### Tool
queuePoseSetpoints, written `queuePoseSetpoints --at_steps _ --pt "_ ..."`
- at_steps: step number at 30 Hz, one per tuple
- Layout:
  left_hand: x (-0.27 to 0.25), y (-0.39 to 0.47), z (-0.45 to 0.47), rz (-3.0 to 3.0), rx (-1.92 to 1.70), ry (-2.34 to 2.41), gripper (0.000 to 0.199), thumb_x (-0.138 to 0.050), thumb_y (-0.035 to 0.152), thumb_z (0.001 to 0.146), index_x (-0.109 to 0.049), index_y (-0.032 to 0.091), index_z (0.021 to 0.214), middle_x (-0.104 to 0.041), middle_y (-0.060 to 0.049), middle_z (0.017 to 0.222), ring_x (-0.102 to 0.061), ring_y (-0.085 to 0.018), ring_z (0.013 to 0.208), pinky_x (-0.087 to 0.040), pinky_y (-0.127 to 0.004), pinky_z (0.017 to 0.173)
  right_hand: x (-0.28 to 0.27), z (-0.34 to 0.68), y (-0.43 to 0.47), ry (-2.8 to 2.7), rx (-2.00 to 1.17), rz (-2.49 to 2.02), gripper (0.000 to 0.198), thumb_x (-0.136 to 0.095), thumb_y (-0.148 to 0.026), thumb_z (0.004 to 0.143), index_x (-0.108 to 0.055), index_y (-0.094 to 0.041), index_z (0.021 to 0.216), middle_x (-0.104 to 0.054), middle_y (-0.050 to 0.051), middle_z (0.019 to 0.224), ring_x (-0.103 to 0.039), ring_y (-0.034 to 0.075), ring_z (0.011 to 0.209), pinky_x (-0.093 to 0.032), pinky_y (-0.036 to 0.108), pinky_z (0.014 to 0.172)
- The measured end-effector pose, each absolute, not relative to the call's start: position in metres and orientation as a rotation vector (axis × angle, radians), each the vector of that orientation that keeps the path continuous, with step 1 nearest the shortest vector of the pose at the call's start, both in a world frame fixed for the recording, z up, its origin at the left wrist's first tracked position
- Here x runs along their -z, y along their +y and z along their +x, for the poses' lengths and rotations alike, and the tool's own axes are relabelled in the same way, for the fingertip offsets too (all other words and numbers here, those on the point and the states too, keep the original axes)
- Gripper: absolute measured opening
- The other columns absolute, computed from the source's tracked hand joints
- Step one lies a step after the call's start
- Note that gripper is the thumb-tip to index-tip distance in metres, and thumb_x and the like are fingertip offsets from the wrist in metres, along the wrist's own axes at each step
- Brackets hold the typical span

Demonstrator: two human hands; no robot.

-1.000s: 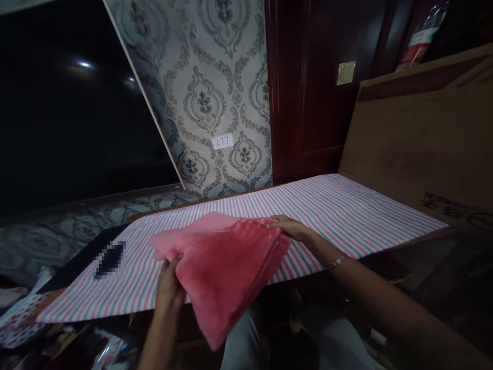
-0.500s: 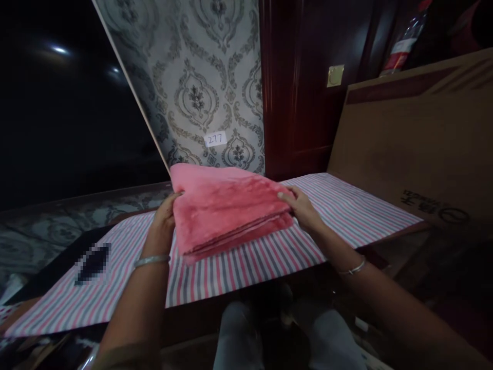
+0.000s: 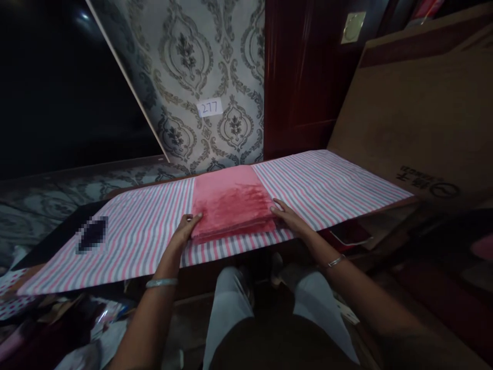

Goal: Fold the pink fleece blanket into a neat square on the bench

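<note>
1. Head view: folded pink cloth (image 3: 231, 195) lies flat across the middle of the striped sheet (image 3: 327, 180).
2. Left hand (image 3: 185, 229) at the cloth's left edge, thumb on top; cannot tell whether clamped.
3. Right hand (image 3: 291, 218) at its right edge; clamping likewise cannot be confirmed.

Your folded cloth (image 3: 231, 205): plain pink, paler on the far side, deeper red across the near part.
Striped cover (image 3: 323, 185): white ground, pink and grey-blue stripes.
Wallpaper (image 3: 211, 67) facing you: pale grey, darker grey ornamental medallions, touches of beige.
Number card (image 3: 210, 107): white, dark handwritten figures.
Door panel (image 3: 296, 77): dark reddish brown.
Wall plate (image 3: 353, 28): pale gold.
Cardboard (image 3: 423, 118): brown, dark red band along the top, black printing.
Screen (image 3: 57, 97): black, pale edge.
Your trousers (image 3: 229, 298): plain pale grey.
Your left bangle (image 3: 162, 283): pale grey-green.
Your right bracelet (image 3: 336, 261): silvery.
</note>
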State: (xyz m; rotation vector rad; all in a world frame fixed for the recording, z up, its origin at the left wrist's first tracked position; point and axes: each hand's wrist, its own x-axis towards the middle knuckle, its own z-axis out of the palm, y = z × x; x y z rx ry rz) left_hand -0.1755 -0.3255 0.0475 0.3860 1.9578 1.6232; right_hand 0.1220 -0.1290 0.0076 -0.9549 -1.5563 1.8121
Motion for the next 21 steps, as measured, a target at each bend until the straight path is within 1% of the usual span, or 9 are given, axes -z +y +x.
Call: queuePoseSetpoints --at_steps 2,3,6,8,12,14,17,19,21 --pt "-0.046 -0.329 -0.166 0.437 -1.606 1.942 0.055 -0.089 0.026 0.059 -0.061 0.017 0.105 -0.07 -0.006 0.083 -0.069 -0.023 0.079 -0.052 -0.03 0.07 -0.004 0.119 -0.132 -1.612 -1.768 -0.917 0.082 -0.072 -0.051 0.074 -0.043 -0.025 0.146 -0.07 0.0 0.084 -0.059 0.014 0.059 -0.048 0.025 0.051" --pt "-0.046 -0.33 -0.162 0.476 -1.608 1.891 0.054 -0.089 0.022 0.058 -0.062 0.017 0.105 -0.071 -0.008 0.086 -0.069 -0.024 0.081 -0.053 -0.031 0.071 -0.002 0.118 -0.132 -1.611 -1.74 -0.911 0.08 -0.073 -0.05 0.073 -0.047 -0.023 0.144 -0.068 -0.001 0.08 -0.057 0.013 0.057 -0.047 0.025 0.051" --pt "-0.047 -0.332 -0.156 0.474 -1.64 1.78 0.043 -0.085 0.017 0.064 -0.065 0.013 0.102 -0.073 -0.01 0.085 -0.071 -0.024 0.078 -0.055 -0.031 0.069 0.005 0.117 -0.133 -1.549 -1.688 -0.893 0.071 -0.073 -0.048 0.069 -0.057 -0.019 0.132 -0.064 -0.003 0.072 -0.053 0.011 0.055 -0.044 0.024 0.052" --pt "-0.046 -0.332 -0.155 0.387 -1.668 1.798 0.042 -0.082 0.017 0.067 -0.065 0.01 0.105 -0.073 -0.01 0.081 -0.071 -0.023 0.074 -0.056 -0.031 0.067 0.008 0.118 -0.134 -1.51 -1.698 -0.853 0.067 -0.074 -0.047 0.066 -0.06 -0.018 0.125 -0.064 -0.003 0.074 -0.054 0.011 0.058 -0.044 0.024 0.052" --pt "-0.04 -0.334 -0.153 0.309 -1.729 1.843 0.058 -0.083 0.019 0.068 -0.059 0.01 0.121 -0.074 -0.009 0.087 -0.072 -0.022 0.08 -0.058 -0.032 0.075 0.017 0.119 -0.14 -1.416 -1.65 -0.781 0.059 -0.073 -0.051 0.064 -0.062 -0.019 0.112 -0.063 0.0 0.081 -0.057 0.014 0.065 -0.049 0.028 0.06" --pt "-0.036 -0.337 -0.152 0.283 -1.755 1.834 0.057 -0.082 0.021 0.07 -0.059 0.013 0.121 -0.074 -0.009 0.09 -0.073 -0.022 0.084 -0.058 -0.033 0.079 0.024 0.119 -0.147 -1.365 -1.441 -0.782 0.049 -0.069 -0.053 0.066 -0.061 -0.02 0.101 -0.062 0.001 0.084 -0.058 0.016 0.071 -0.051 0.03 0.065" --pt "-0.032 -0.341 -0.151 0.326 -1.778 1.722 0.045 -0.081 0.024 0.071 -0.064 0.015 0.111 -0.075 -0.008 0.09 -0.072 -0.022 0.083 -0.058 -0.034 0.08 0.031 0.12 -0.162 -1.377 -1.026 -0.808 0.032 -0.064 -0.05 0.072 -0.06 -0.02 0.083 -0.058 0.003 0.085 -0.057 0.017 0.078 -0.05 0.031 0.071" --pt "-0.029 -0.342 -0.153 0.387 -1.775 1.64 0.037 -0.081 0.026 0.07 -0.066 0.015 0.102 -0.074 -0.007 0.087 -0.072 -0.02 0.079 -0.058 -0.033 0.079 0.032 0.119 -0.172 -1.476 -0.882 -0.799 0.026 -0.061 -0.045 0.077 -0.062 -0.02 0.077 -0.056 0.003 0.081 -0.055 0.017 0.076 -0.048 0.03 0.07" --pt "-0.026 -0.341 -0.155 0.399 -1.783 1.627 0.032 -0.079 0.027 0.071 -0.067 0.015 0.097 -0.073 -0.005 0.082 -0.07 -0.019 0.076 -0.057 -0.032 0.079 0.031 0.116 -0.18 -1.589 -0.84 -0.791 0.024 -0.059 -0.043 0.079 -0.064 -0.019 0.075 -0.056 0.003 0.078 -0.054 0.017 0.072 -0.046 0.029 0.068"
